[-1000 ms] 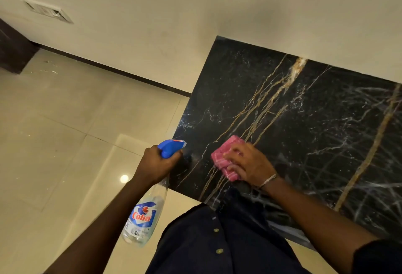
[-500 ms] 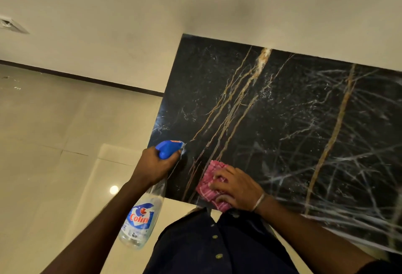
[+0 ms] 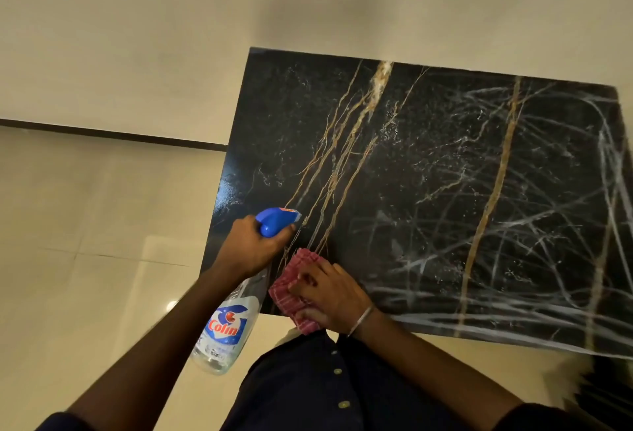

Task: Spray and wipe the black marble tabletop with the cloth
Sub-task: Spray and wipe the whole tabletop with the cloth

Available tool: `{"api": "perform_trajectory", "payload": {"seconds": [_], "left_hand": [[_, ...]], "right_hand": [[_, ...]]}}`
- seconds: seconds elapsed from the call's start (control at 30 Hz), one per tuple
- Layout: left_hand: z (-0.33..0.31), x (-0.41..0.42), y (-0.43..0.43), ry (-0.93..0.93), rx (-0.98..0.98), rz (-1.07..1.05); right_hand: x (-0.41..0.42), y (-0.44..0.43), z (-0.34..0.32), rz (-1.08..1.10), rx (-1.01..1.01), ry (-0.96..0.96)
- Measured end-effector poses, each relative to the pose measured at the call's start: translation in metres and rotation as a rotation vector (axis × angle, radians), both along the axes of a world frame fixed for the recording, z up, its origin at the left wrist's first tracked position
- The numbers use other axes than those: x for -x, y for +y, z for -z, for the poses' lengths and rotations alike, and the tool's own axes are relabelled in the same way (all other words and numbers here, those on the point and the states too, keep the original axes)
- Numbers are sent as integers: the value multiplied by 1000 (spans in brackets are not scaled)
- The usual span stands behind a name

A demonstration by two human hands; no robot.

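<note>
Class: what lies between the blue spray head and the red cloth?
In the head view, only a short stretch of bare black marble tabletop, crossed by thin gold veins, lies between the blue spray head and the red cloth.

the black gold-veined marble tabletop lies open across its middle and right side. at its near left corner the left hand, gripping a clear spray bottle with a blue trigger head, and the right hand, holding down a folded pink checked cloth, crowd the way. a cream wall closes its far edge; pale tiled floor opens past its left edge.
</note>
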State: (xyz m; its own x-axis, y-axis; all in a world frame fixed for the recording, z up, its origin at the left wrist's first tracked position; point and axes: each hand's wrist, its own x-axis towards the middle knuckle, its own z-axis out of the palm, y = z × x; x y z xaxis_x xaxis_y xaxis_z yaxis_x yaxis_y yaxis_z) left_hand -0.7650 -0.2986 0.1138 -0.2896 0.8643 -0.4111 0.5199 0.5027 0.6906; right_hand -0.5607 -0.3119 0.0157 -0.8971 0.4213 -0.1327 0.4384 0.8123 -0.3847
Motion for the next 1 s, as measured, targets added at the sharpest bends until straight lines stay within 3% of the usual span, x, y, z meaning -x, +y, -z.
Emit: {"api": "perform_trajectory", "payload": {"seconds": [0.2, 0.33, 0.47, 0.53, 0.63, 0.7, 0.77, 0.93, 1.0], "left_hand": [[0, 4, 10, -46, -3, 57], [-5, 5, 19, -67, -12, 73], [-11, 6, 28, -60, -31, 77], [-14, 6, 33, -49, -32, 92], [-18, 5, 42, -49, -43, 104], [-20, 7, 47, -54, -52, 111], [-21, 10, 50, -53, -53, 130], [-19, 16, 55, -56, -63, 123], [-18, 15, 55, -73, -61, 121]], "right_hand": [[-102, 22, 2, 53, -102, 40], [-127, 49, 1, 456, -106, 67], [-80, 61, 1, 731, -103, 72], [-50, 60, -1, 674, -95, 60], [-29, 53, -4, 405, -53, 32], [-49, 54, -3, 218, -104, 26], [-87, 66, 1, 176, -170, -8], [-120, 130, -1, 876, -166, -41], [-92, 143, -5, 971, -153, -33]]}}
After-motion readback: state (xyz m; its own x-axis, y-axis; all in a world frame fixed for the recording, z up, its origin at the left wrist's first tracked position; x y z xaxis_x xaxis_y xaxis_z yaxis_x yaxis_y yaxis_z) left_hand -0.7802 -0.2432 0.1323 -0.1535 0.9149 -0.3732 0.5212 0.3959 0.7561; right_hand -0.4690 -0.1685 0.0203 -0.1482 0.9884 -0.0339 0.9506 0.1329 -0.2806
